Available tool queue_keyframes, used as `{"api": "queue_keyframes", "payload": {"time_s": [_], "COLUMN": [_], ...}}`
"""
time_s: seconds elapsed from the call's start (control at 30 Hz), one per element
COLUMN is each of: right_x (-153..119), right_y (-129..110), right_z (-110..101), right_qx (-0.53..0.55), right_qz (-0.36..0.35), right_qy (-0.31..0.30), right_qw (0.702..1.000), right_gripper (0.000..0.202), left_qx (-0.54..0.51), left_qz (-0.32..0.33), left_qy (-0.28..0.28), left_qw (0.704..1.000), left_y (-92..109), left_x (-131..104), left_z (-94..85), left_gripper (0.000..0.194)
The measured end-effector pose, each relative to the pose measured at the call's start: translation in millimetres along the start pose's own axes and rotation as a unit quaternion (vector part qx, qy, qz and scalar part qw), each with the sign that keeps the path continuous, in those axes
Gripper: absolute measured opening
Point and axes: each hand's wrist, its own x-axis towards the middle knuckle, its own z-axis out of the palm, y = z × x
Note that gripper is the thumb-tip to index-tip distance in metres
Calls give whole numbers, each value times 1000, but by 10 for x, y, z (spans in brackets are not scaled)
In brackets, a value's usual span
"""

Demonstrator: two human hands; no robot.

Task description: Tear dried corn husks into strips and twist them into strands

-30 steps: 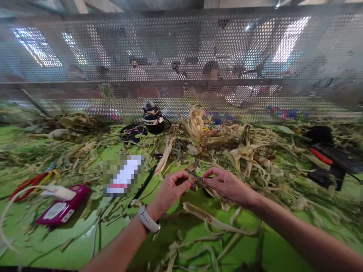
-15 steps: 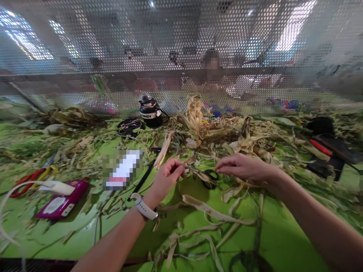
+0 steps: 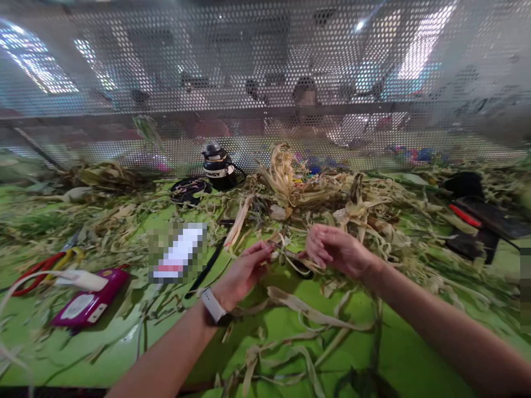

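Observation:
In the middle of the head view, my left hand (image 3: pixel 246 269) pinches a small piece of dried corn husk (image 3: pixel 281 250) between thumb and fingertips. From this piece a thin pale strip trails to the right, over a pair of black-handled scissors (image 3: pixel 304 272) on the table. My right hand (image 3: pixel 335 250) is just right of the piece, its fingers curled inward; what lies in them, if anything, is hidden. Below both hands, loose husk strips (image 3: pixel 307 309) lie on the green surface.
Husk scraps (image 3: pixel 369 202) heap along the back, below a perforated metal screen (image 3: pixel 257 127). A black jar (image 3: pixel 219 168) stands there. On the left are a phone (image 3: pixel 180 251), a magenta power bank (image 3: pixel 91 298) with a cable, and red-and-yellow-handled scissors (image 3: pixel 41 271).
My right hand has moved left, towards the husk piece, and its stretched fingers have curled. My left hand keeps its pinch and has turned slightly. A thin pale strip now loops beside the piece.

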Motion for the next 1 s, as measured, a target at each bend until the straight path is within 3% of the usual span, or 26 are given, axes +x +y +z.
{"api": "queue_keyframes", "payload": {"time_s": [0.13, 0.3, 0.5, 0.63, 0.77, 0.9, 1.0], "right_x": [50, 65, 13, -1, 9, -1, -10], "right_y": [182, 229, 185, 207, 193, 155, 171], "right_z": [75, 53, 12, -5, 5, -1, 19], "right_qx": [64, 83, 19, -31, -177, -397, -460], "right_qz": [6, 24, 75, 91, 56, 66, 58], "right_qy": [42, 64, 66, 72, 72, 9, -32], "right_qw": [997, 994, 995, 993, 980, 915, 886], "right_gripper": [22, 22, 25, 27, 24, 28, 18], "left_qx": [-88, -150, -21, 31, 59, 71, 44], "left_qz": [-1, -23, -4, 14, 52, 97, 114], "left_qy": [-17, -95, -136, -120, -94, -76, -73], "left_qw": [996, 984, 991, 992, 992, 990, 990], "left_y": [-17, -19, -26, -13, 37, 55, 39], "left_x": [-19, -69, -53, -22, -36, -40, -12], "left_z": [22, 61, 22, -13, -15, -2, -4], "left_gripper": [14, 16, 15, 15, 14, 12, 11]}}
